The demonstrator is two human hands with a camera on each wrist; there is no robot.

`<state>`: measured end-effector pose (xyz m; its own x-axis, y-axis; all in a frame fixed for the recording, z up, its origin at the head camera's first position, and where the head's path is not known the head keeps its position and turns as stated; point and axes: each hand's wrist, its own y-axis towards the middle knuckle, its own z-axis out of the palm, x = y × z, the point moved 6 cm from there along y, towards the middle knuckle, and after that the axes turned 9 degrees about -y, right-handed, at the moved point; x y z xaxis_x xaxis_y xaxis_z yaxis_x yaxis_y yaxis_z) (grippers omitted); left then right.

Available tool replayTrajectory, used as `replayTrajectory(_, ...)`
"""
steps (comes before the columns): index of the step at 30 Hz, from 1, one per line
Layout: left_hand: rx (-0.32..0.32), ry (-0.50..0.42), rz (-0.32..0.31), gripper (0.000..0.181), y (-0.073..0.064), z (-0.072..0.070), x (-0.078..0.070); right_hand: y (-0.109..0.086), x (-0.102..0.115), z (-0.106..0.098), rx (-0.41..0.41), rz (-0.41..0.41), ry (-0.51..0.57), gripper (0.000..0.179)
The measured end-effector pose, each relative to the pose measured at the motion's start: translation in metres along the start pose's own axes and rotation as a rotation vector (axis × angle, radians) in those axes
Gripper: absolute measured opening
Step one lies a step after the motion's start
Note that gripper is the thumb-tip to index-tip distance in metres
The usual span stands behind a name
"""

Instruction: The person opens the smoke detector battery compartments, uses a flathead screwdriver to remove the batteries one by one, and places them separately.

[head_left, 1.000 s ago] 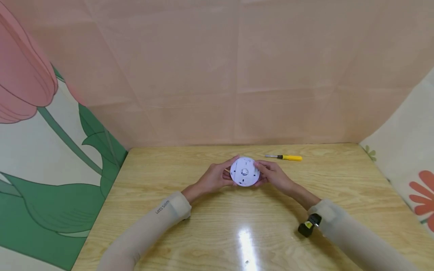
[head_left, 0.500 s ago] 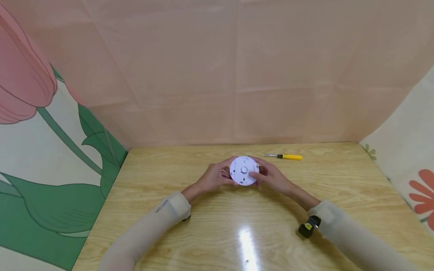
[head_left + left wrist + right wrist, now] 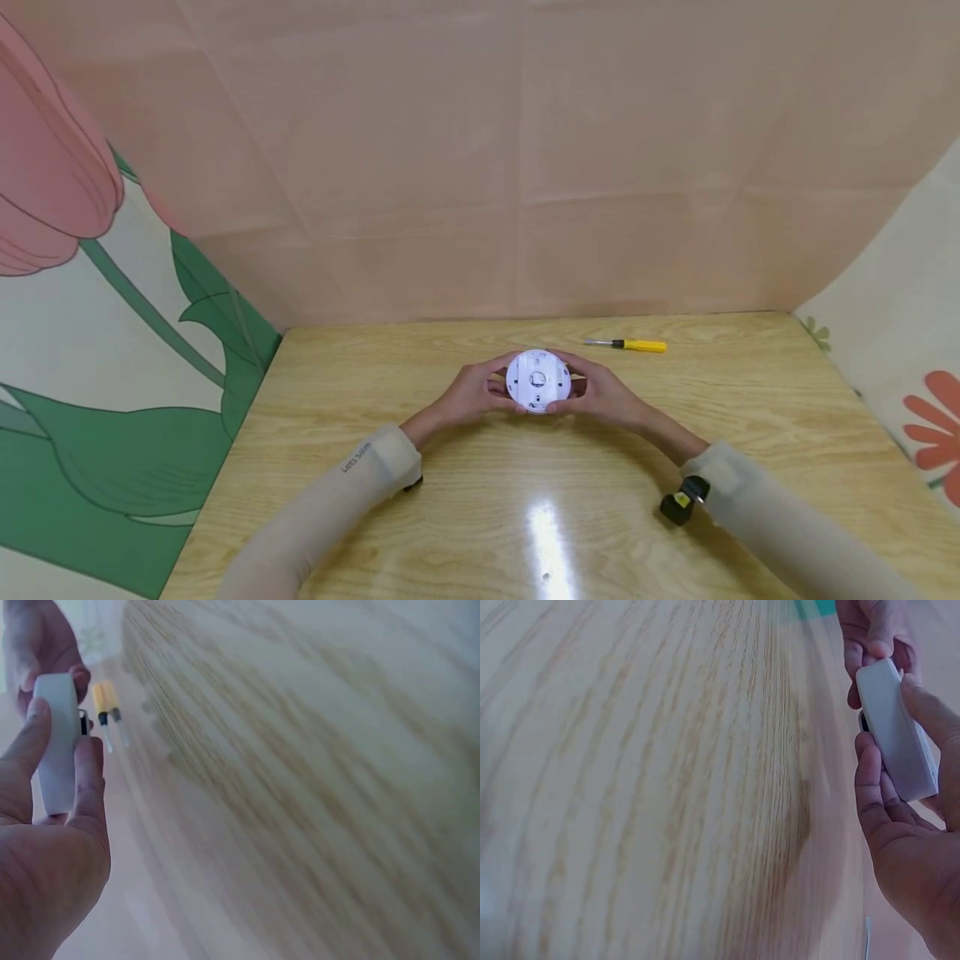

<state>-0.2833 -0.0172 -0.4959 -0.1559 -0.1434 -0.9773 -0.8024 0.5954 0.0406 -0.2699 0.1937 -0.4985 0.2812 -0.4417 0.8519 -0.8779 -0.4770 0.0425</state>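
A round white smoke detector (image 3: 537, 382) is held up above the wooden table, its slotted back with a small central opening facing the head camera. On its left edge my left hand (image 3: 474, 392) grips it between thumb and fingers. My right hand (image 3: 603, 393) holds the right edge, thumb at the lower rim. Both wrist views show the thick white side of the detector (image 3: 56, 746) edge-on, pinched between thumb and fingers. A small dark part on its far face shows beside the fingers in the right wrist view. Most of that far face is hidden.
A screwdriver (image 3: 626, 344) with a yellow handle lies near the back edge of the wooden table (image 3: 420, 533), right of the hands. A pink cloth backdrop (image 3: 420, 167) rises behind the table. Floral cloths hang at both sides.
My right thumb has slid from the upper right of the detector's back, across its middle, to the lower right rim. The detector has shifted slightly left. My left hand keeps its grip.
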Motion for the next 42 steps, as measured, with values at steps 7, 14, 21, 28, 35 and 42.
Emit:
replayTrajectory(7,-0.012,-0.037,-0.041,0.090,-0.002,0.002,0.001,0.002,-0.006,0.002,0.021,0.029,0.025,0.093)
replayTrajectory(14,-0.012,-0.056,-0.065,0.089,-0.002,0.003,0.002,0.000,-0.012,0.005,0.048,0.064,0.117,0.076)
replayTrajectory(21,-0.016,-0.085,-0.100,0.082,-0.002,0.001,0.004,0.000,-0.010,0.007,0.049,0.077,0.166,0.073)
replayTrajectory(28,-0.065,-0.150,-0.157,0.053,0.001,0.000,0.006,-0.001,-0.009,0.009,0.059,0.075,0.159,0.073)
replayTrajectory(35,-0.138,-0.093,-0.167,0.039,0.006,-0.002,0.005,-0.002,-0.009,0.010,0.054,0.079,0.094,0.075)
replayTrajectory(42,-0.184,-0.094,-0.191,0.033,0.011,-0.003,0.008,0.001,-0.008,0.011,0.045,0.060,0.076,0.074)
